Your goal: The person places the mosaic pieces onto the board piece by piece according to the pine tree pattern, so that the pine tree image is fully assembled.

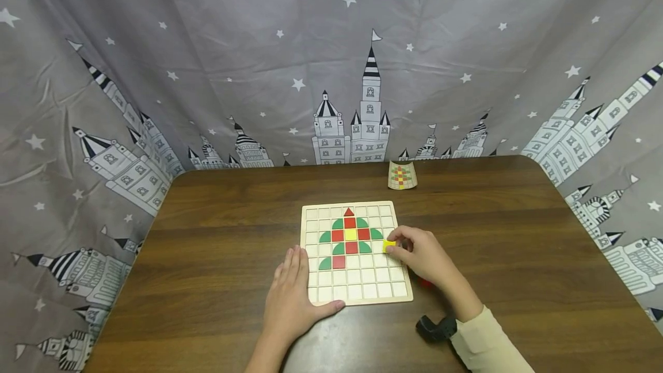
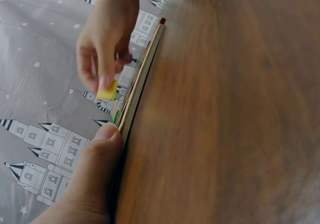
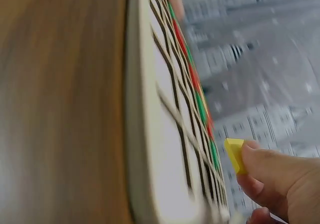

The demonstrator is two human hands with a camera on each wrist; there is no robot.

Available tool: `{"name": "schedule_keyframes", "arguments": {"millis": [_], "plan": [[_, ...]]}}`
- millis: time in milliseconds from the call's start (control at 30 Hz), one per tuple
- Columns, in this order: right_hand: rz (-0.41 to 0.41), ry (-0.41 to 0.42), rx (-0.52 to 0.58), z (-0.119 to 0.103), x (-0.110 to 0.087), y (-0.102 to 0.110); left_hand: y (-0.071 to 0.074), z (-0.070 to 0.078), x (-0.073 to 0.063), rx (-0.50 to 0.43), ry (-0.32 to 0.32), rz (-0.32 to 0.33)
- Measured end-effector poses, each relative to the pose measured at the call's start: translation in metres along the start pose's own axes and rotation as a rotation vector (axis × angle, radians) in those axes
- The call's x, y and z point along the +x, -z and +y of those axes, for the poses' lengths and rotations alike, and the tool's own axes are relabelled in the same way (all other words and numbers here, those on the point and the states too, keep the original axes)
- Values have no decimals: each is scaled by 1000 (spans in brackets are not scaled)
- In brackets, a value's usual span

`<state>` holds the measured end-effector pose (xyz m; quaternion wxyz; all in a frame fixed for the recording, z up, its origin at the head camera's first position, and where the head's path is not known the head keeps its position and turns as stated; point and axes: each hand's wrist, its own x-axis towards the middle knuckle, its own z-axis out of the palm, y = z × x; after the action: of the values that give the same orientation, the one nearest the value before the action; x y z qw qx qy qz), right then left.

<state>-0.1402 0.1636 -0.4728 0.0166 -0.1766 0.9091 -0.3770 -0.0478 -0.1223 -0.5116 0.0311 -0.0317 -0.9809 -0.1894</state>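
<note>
A square wooden grid board (image 1: 362, 292) lies on the table, with red, green and yellow pieces set in its cells in a tree-like pattern. My right hand (image 1: 426, 253) pinches a yellow square tile (image 1: 389, 246) between thumb and fingers, above the board's right side. The same yellow tile (image 3: 235, 155) shows in the right wrist view, held off the board. My left hand (image 1: 291, 292) rests at the board's lower left corner, fingers straight along the left edge and thumb on the front edge. In the left wrist view the left thumb (image 2: 100, 149) touches the board's edge.
A small pattern card (image 1: 402, 175) with a similar coloured design stands curved at the table's back edge. Something red (image 1: 426, 282) lies partly hidden under the right forearm. A black wrist device (image 1: 436, 328) sits by the right wrist. A grey castle-print curtain (image 1: 290, 45) hangs behind the table.
</note>
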Motion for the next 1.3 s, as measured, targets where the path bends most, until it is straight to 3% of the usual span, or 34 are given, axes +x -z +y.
{"name": "schedule_keyframes", "arguments": {"millis": [233, 433, 1300], "plan": [[-69, 49, 9, -29, 8, -35, 0, 1, 0, 3, 6, 1], [-73, 61, -20, -38, 9, -51, 1, 0, -1, 2, -3, 7], [-79, 101, -57, -39, 9, -55, 1, 0, 0, 5, -12, 8]]}}
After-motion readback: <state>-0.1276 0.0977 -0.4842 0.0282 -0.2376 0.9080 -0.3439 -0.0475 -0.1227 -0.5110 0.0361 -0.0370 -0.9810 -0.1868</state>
